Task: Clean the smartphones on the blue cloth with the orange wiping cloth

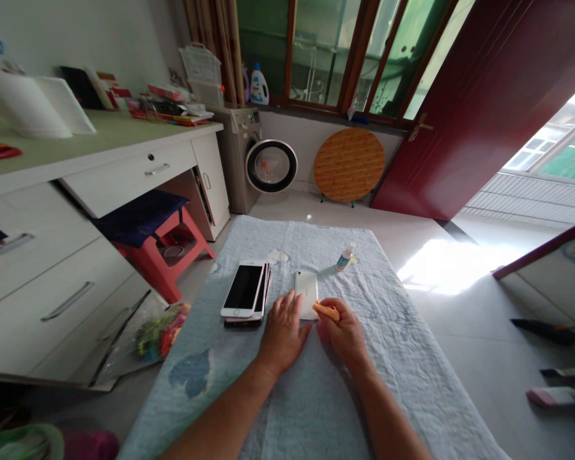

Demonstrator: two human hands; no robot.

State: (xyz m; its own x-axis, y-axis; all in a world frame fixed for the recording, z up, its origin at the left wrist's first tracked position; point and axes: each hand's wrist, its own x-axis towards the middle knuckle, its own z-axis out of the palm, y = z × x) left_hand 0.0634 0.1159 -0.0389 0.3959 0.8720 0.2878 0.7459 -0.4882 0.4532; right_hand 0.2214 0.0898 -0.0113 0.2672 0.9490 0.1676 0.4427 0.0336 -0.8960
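Observation:
A white smartphone [307, 287] lies back side up on the cloth-covered table. My left hand [283, 329] rests flat along its left edge, fingers stretched out. Pinched in my right hand [344, 332] is a small folded orange cloth [326, 311], at the phone's lower right edge. To the left, a stack of phones has a white phone [243, 289] on top, its dark screen facing up. A small spray bottle [345, 257] with a blue label stands beyond my right hand.
A light blue cloth [364, 390] covers the table. At left stand a red stool [186, 246] and a white desk [124, 153]. Behind are a washing machine [237, 160] with its door open, a round wooden tabletop [349, 165] and a dark red door [460, 96].

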